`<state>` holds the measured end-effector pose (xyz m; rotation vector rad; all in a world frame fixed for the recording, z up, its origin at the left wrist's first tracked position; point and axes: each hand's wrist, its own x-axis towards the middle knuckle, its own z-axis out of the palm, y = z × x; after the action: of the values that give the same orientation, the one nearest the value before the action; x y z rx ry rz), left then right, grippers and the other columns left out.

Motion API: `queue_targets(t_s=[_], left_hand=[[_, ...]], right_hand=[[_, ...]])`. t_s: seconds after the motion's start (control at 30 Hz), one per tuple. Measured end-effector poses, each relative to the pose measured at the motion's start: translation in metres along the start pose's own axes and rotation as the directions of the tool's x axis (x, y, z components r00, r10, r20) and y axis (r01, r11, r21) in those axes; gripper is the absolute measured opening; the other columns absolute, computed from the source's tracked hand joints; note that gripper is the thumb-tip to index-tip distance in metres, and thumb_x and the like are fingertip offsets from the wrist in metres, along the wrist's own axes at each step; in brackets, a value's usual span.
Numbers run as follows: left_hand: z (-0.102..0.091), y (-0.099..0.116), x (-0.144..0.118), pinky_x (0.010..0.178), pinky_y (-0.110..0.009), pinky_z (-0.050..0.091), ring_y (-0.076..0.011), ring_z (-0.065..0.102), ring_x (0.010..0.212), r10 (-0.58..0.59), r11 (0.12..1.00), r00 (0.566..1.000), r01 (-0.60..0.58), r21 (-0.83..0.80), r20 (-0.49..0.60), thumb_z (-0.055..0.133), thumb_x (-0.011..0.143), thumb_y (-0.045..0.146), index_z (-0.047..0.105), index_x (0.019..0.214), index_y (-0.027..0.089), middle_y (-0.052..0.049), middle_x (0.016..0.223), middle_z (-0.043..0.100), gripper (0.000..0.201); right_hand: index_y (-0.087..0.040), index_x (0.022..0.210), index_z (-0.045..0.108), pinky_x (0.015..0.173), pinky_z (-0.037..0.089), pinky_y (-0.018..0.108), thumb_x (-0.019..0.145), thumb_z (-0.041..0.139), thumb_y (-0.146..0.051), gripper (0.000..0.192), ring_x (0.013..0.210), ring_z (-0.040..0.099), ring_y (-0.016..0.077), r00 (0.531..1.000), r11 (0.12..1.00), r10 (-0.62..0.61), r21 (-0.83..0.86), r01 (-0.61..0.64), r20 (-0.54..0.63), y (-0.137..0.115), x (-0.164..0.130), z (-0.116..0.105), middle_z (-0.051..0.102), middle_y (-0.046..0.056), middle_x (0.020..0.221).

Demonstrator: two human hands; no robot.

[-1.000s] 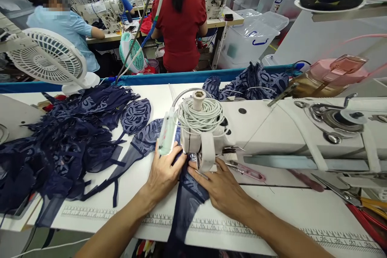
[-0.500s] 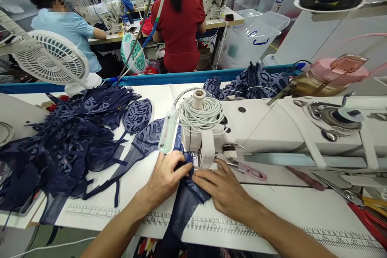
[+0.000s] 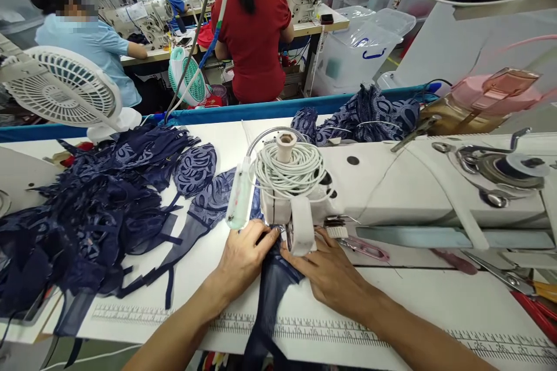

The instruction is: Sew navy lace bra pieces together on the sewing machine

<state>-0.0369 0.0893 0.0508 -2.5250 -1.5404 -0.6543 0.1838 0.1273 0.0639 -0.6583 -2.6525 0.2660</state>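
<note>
White sewing machine point(image 3: 391, 185) across the table point(image 3: 435, 301), a coil of white cord point(image 3: 289, 165) on its head and a small lamp point(image 3: 239, 197) on a gooseneck at its left; heap of navy lace pieces point(image 3: 87, 208) to the left, white fan point(image 3: 61, 90) behind it, pink-handled snips point(image 3: 363, 248) just right of the needle. Navy fabric strip point(image 3: 272, 284) runs from the needle area toward the near table edge, between both hands. Left hand point(image 3: 241, 258) flat, fingers extended, pressing the strip's left edge. Right hand point(image 3: 328, 272) flat and open, fingertips on the strip's right edge by the presser foot.
</note>
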Motion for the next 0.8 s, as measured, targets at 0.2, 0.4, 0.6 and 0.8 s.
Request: queue_targets(t_s=[0.2, 0.4, 0.6, 0.8], left_hand=[[-0.018, 0.003, 0.004, 0.083, -0.036, 0.043, -0.0187, 0.061, 0.089, -0.073, 0.993, 0.983, 0.055, -0.106, -0.171, 0.044, 0.09, 0.004, 0.062, 0.101, 0.019, -0.004, 0.088, 0.066, 0.027], [-0.021, 0.013, 0.006, 0.077, -0.036, 0.038, -0.0169, 0.053, 0.071, -0.006, 1.0, 0.995, 0.006, 0.002, -0.098, 0.042, 0.089, 0.003, 0.064, 0.095, 0.017, -0.003, 0.073, 0.059, 0.027], [-0.01, 0.01, 0.001, 0.069, -0.033, 0.035, -0.0176, 0.051, 0.069, 0.024, 0.998, 0.999, -0.022, 0.052, -0.035, 0.048, 0.089, 0.007, 0.064, 0.102, 0.016, -0.003, 0.074, 0.057, 0.023], [-0.004, 0.005, 0.007, 0.068, -0.032, 0.04, -0.02, 0.055, 0.077, 0.013, 0.997, 0.998, -0.008, 0.082, -0.054, 0.048, 0.091, 0.009, 0.061, 0.109, 0.012, -0.006, 0.083, 0.061, 0.022]], right_hand=[[-0.02, 0.118, 0.061, 0.109, 0.023, 0.046, 0.068, 0.046, 0.004, 0.057, 0.099, 0.055, 0.0207, 0.999, 0.999, -0.015, 0.046, 0.013, 0.048, -0.005, 0.0, -0.003, 0.069, 0.004, 0.112], [-0.019, 0.113, 0.062, 0.106, 0.025, 0.043, 0.069, 0.046, 0.005, 0.053, 0.084, 0.053, 0.0166, 0.998, 0.995, -0.06, 0.074, 0.059, 0.019, -0.007, 0.0, -0.007, 0.069, 0.002, 0.107], [-0.02, 0.113, 0.062, 0.108, 0.023, 0.045, 0.067, 0.048, 0.004, 0.054, 0.088, 0.054, 0.0178, 0.998, 0.997, -0.063, 0.046, 0.063, -0.007, -0.003, -0.001, -0.004, 0.069, 0.002, 0.104], [-0.018, 0.119, 0.061, 0.108, 0.024, 0.046, 0.067, 0.046, 0.005, 0.059, 0.099, 0.055, 0.0213, 1.0, 1.0, -0.02, 0.005, 0.02, -0.009, -0.002, 0.003, 0.002, 0.07, 0.004, 0.092]])
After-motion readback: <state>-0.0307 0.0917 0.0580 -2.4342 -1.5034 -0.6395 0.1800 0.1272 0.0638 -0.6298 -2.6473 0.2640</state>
